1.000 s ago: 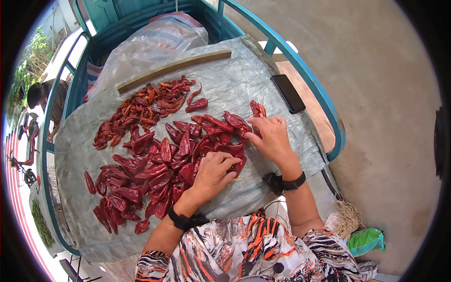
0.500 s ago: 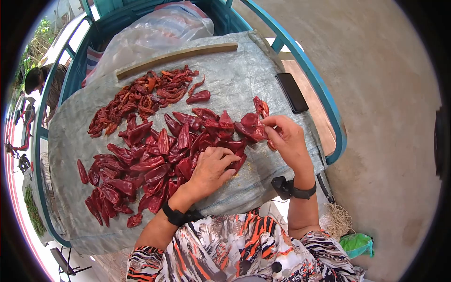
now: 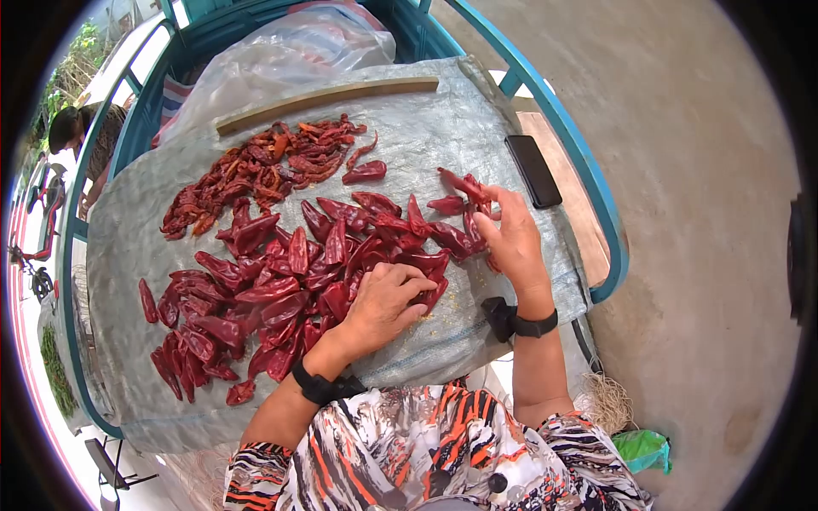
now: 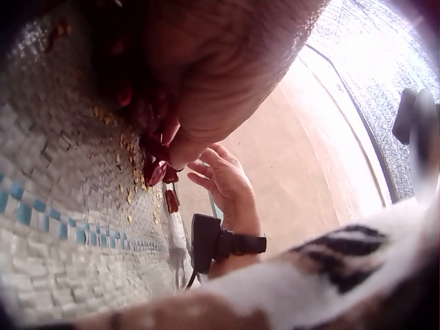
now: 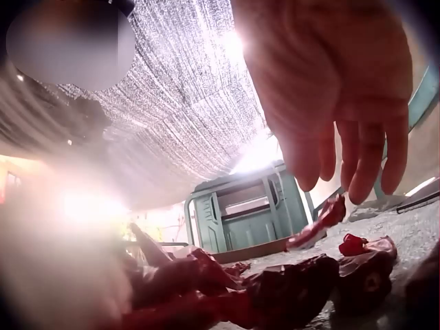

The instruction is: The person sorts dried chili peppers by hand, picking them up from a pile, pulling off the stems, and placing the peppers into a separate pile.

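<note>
Outdoors, concrete floor (image 3: 682,170) wide on my right, and beside it a blue-green cart (image 3: 612,243), its rails running along both sides of the work. Across the cart lies a grey woven sheet (image 3: 452,128), wrinkled, a blue-checked line showing in the left wrist view. Far end: a clear plastic bag (image 3: 298,55) with striped material, bulky, behind the sheet. Next in size, the main pile of large peppers (image 3: 264,294), dark red and glossy, spread over the sheet's middle and reaching toward me. Beyond it, a lesser heap of shrivelled peppers (image 3: 256,175), thinner, some more orange; just past that a long wooden strip (image 3: 328,101) lies slightly aslant. My left hand (image 3: 385,298) rests on the near right edge of the pile, fingers bent over the peppers; fingertips hidden, so I cannot tell whether they grip one. My right hand (image 3: 516,243) hangs near the sheet's right side, fingers extended and loose, above a few peppers set just off the pile. Phone (image 3: 533,170), black, lies near the right rail, beyond that hand. Dark strap (image 3: 535,325) round the right wrist. Just under the right fingertips, a long pepper (image 3: 464,183), tilted in the right wrist view; a short pepper (image 3: 446,205) lies beside it. Smallest of all, yellow flecks (image 4: 130,158) scattered on the weave near my left hand.
</note>
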`<control>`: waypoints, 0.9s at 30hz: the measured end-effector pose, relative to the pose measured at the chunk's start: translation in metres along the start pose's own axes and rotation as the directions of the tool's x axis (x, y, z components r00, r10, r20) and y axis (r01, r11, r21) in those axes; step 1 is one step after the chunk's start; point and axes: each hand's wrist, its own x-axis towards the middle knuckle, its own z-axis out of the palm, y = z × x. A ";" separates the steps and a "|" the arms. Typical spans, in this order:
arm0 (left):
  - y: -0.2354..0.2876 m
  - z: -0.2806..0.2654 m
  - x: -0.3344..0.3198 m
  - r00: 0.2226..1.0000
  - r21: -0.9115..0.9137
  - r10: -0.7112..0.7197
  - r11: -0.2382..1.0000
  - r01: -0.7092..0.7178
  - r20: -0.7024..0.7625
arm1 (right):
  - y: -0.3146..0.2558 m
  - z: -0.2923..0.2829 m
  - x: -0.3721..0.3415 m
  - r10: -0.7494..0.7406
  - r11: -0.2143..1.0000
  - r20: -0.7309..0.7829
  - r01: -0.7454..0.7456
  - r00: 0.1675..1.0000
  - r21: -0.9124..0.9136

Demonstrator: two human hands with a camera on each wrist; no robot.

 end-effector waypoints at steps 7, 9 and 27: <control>-0.001 0.001 -0.001 1.000 -0.007 0.009 1.000 -0.009 -0.015 | -0.007 0.017 -0.032 -0.202 0.915 0.213 0.262 0.956 -0.306; 0.002 -0.001 -0.001 0.999 -0.019 0.031 0.999 -0.032 -0.035 | -0.006 0.010 -0.032 -0.166 0.949 0.192 0.209 0.967 -0.235; 0.014 0.003 0.012 0.987 0.357 -0.016 0.931 0.074 -0.161 | -0.013 0.060 -0.012 -0.260 0.940 0.153 0.286 0.954 -0.185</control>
